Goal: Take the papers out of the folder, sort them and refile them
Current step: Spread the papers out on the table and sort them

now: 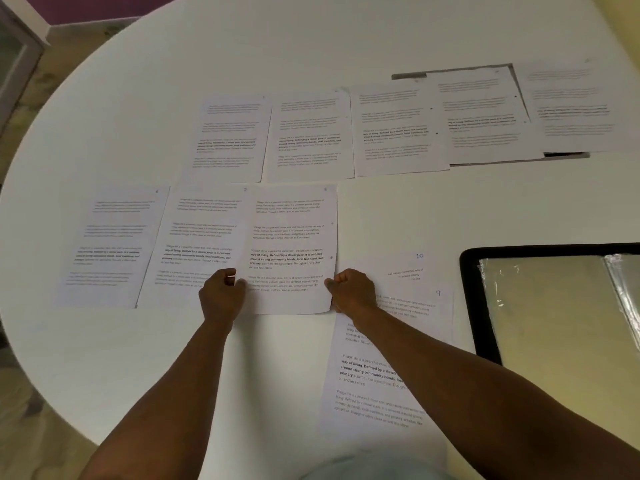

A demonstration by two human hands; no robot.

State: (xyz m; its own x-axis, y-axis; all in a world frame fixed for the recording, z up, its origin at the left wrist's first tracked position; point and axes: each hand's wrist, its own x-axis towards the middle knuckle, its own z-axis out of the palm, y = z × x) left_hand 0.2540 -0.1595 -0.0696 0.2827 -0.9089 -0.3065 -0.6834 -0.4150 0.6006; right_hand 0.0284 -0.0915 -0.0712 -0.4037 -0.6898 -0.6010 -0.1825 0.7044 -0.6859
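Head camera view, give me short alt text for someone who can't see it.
Left hand and right hand pinch the bottom corners of a printed sheet on a white round table, amid rows of laid-out pages; an open black folder lies right.

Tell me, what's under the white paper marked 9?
Under the white paper marked 9 lies another printed sheet marked 10; only its top shows. The rest is covered.

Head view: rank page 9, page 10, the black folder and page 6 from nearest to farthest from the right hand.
From the right hand:
1. Page 9, beside it, under the forearm.
2. Page 10, just beyond, to the right.
3. Black folder, farther right.
4. Page 6, far left.
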